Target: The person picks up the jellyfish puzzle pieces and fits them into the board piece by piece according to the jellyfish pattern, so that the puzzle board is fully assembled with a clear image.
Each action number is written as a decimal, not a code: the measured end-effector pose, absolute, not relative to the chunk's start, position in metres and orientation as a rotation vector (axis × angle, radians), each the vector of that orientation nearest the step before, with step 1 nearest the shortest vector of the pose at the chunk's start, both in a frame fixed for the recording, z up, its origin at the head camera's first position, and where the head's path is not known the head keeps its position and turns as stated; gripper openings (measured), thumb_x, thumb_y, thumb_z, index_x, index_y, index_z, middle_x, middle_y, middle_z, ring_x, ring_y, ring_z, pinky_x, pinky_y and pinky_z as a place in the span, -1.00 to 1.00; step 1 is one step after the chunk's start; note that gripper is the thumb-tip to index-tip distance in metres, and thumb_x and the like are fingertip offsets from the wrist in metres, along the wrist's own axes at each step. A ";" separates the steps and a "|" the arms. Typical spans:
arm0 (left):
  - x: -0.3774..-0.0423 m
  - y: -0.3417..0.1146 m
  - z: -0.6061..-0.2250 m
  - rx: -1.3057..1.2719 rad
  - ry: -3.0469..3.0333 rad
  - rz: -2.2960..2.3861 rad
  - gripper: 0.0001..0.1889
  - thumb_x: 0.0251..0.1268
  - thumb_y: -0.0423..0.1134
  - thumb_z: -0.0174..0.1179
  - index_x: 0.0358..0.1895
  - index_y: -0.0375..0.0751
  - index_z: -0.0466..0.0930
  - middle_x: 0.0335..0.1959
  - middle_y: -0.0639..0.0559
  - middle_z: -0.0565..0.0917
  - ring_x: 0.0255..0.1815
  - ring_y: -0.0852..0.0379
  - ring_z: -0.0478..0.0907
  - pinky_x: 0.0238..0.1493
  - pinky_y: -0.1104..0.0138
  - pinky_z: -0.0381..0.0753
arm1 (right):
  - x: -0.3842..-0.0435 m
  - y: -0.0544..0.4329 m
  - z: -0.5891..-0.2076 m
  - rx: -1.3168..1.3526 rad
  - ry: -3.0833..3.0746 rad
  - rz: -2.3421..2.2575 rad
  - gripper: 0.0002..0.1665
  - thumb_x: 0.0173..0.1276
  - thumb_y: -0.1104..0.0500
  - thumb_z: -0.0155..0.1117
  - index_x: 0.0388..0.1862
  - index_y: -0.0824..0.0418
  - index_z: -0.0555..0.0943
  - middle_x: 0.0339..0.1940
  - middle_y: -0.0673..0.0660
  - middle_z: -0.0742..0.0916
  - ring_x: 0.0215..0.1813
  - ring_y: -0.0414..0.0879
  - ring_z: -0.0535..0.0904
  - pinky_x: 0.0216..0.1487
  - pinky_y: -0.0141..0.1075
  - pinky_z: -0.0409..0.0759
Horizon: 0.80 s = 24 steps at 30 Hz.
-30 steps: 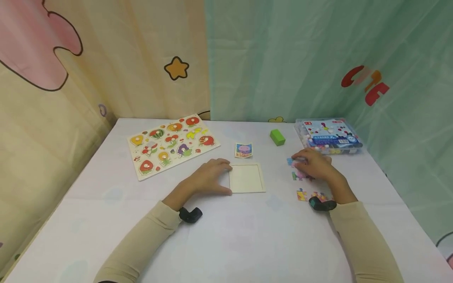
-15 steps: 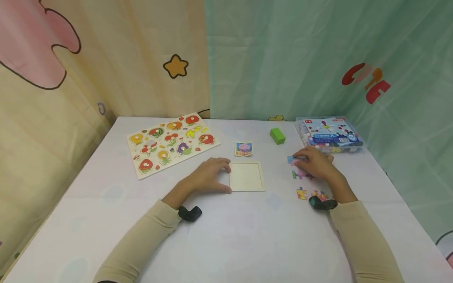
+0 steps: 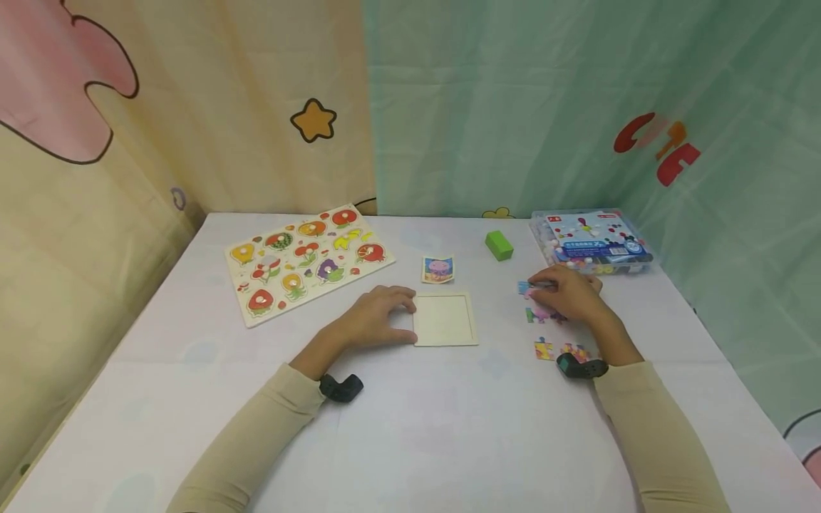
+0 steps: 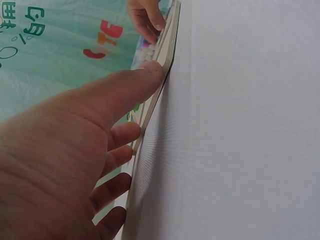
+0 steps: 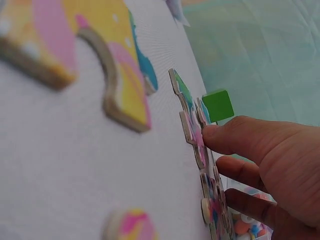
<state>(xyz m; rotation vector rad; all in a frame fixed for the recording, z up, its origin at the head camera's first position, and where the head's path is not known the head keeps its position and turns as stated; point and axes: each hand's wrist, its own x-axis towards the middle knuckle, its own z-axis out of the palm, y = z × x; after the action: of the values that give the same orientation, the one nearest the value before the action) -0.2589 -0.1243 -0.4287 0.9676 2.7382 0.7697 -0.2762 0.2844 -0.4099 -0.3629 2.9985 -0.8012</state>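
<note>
A square wooden puzzle tray [image 3: 445,320] with a raised rim and a bare inside lies mid-table. My left hand [image 3: 377,318] rests at its left edge, thumb and fingers spread along it; in the left wrist view, the thumb touches the edge of the tray [image 4: 170,50]. On the right, my right hand [image 3: 574,293] bends over several jigsaw pieces, thumb and index finger pinching one at the group's far side, mostly hidden by the fingers. Loose pieces lie below, including a yellow jigsaw piece [image 3: 544,350]. The right wrist view shows the thumb against the upright-looking row of pieces [image 5: 196,131].
A small picture card [image 3: 439,269] lies behind the tray. A green block [image 3: 499,245] stands further right. At the back right sits a clear box of beads [image 3: 590,242]. A fruit puzzle board [image 3: 311,262] lies at the back left. Curtains border the table [image 3: 410,434].
The view shifts slightly. Both hands keep nearly the same places, the left at the tray's edge and the right over the jigsaw pieces.
</note>
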 end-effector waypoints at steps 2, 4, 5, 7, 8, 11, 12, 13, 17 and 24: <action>-0.259 -0.125 -0.429 0.969 2.745 0.776 -0.49 0.13 0.16 0.46 0.08 0.02 0.63 0.43 0.10 0.44 0.38 0.03 0.32 0.32 0.05 0.30 | -0.278 0.284 -0.410 -0.366 2.999 -0.801 -0.65 0.43 0.06 0.36 0.12 0.17 0.68 0.25 0.31 0.61 0.35 0.34 0.37 0.20 0.47 -0.28; -0.258 -0.125 -0.429 0.975 2.752 0.779 -0.50 0.13 0.14 0.47 0.07 0.01 0.64 0.42 0.08 0.45 0.38 0.01 0.33 0.33 0.03 0.29 | -0.279 0.283 -0.411 -0.365 2.995 -0.801 -0.64 0.44 0.06 0.35 0.13 0.16 0.68 0.24 0.31 0.61 0.34 0.33 0.38 0.20 0.46 -0.27; -0.258 -0.125 -0.429 0.977 2.756 0.773 -0.50 0.13 0.14 0.47 0.07 0.01 0.63 0.42 0.08 0.45 0.38 0.00 0.33 0.33 0.03 0.29 | -0.279 0.283 -0.411 -0.360 2.993 -0.797 -0.64 0.44 0.05 0.35 0.13 0.16 0.68 0.25 0.31 0.61 0.35 0.34 0.37 0.20 0.46 -0.27; -0.259 -0.124 -0.429 0.988 2.762 0.770 -0.50 0.13 0.15 0.46 0.07 0.00 0.64 0.42 0.06 0.45 0.40 -0.02 0.32 0.34 0.01 0.28 | -0.279 0.281 -0.410 -0.342 2.988 -0.790 -0.63 0.44 0.04 0.35 0.14 0.16 0.68 0.26 0.31 0.60 0.35 0.35 0.37 0.20 0.46 -0.28; -0.259 -0.124 -0.429 0.993 2.765 0.765 -0.49 0.13 0.15 0.46 0.08 0.00 0.63 0.42 0.06 0.45 0.40 -0.03 0.32 0.35 0.00 0.28 | -0.280 0.280 -0.410 -0.339 2.982 -0.795 -0.63 0.44 0.04 0.35 0.14 0.16 0.67 0.26 0.31 0.60 0.34 0.35 0.38 0.20 0.45 -0.27; -0.258 -0.123 -0.430 0.992 2.767 0.749 -0.48 0.14 0.16 0.45 0.09 0.00 0.63 0.42 0.07 0.44 0.42 -0.03 0.32 0.36 -0.01 0.27 | -0.281 0.274 -0.410 -0.382 2.963 -0.830 -0.63 0.43 0.06 0.37 0.14 0.17 0.67 0.24 0.31 0.62 0.32 0.35 0.40 0.19 0.45 -0.25; -0.258 -0.123 -0.430 0.988 2.766 0.752 -0.48 0.14 0.16 0.45 0.09 0.00 0.63 0.42 0.07 0.45 0.42 -0.03 0.32 0.36 -0.02 0.27 | -0.281 0.271 -0.410 -0.413 2.949 -0.848 -0.62 0.42 0.07 0.37 0.14 0.18 0.67 0.23 0.31 0.63 0.32 0.34 0.41 0.19 0.45 -0.23; -0.257 -0.122 -0.430 0.979 2.765 0.750 -0.48 0.13 0.15 0.46 0.09 0.00 0.63 0.42 0.07 0.45 0.42 -0.03 0.32 0.36 -0.01 0.27 | -0.282 0.267 -0.410 -0.451 2.933 -0.868 -0.63 0.42 0.08 0.38 0.14 0.18 0.67 0.21 0.30 0.64 0.31 0.33 0.43 0.22 0.45 -0.26; -0.256 -0.122 -0.430 0.958 2.763 0.739 -0.48 0.13 0.15 0.46 0.11 0.02 0.63 0.43 0.10 0.44 0.42 0.00 0.31 0.36 0.02 0.27 | -0.282 0.243 -0.406 -0.637 2.884 -0.865 -0.62 0.40 0.10 0.40 0.14 0.19 0.67 0.14 0.25 0.68 0.29 0.28 0.48 0.30 0.40 -0.05; -0.256 -0.122 -0.428 0.955 2.776 0.720 -0.47 0.13 0.16 0.45 0.11 0.02 0.63 0.43 0.09 0.44 0.41 0.00 0.31 0.36 0.03 0.28 | -0.285 0.186 -0.395 -0.877 2.818 -0.873 -0.66 0.35 0.10 0.45 0.05 0.21 0.70 -0.02 0.13 0.72 0.07 0.10 0.59 0.11 0.08 0.49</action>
<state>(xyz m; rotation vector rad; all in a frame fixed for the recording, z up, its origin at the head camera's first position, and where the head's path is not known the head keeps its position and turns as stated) -0.2564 -0.1216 -0.4283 0.9549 2.7760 0.7196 -0.2851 0.1860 -0.3948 -0.8773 2.8183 -0.8733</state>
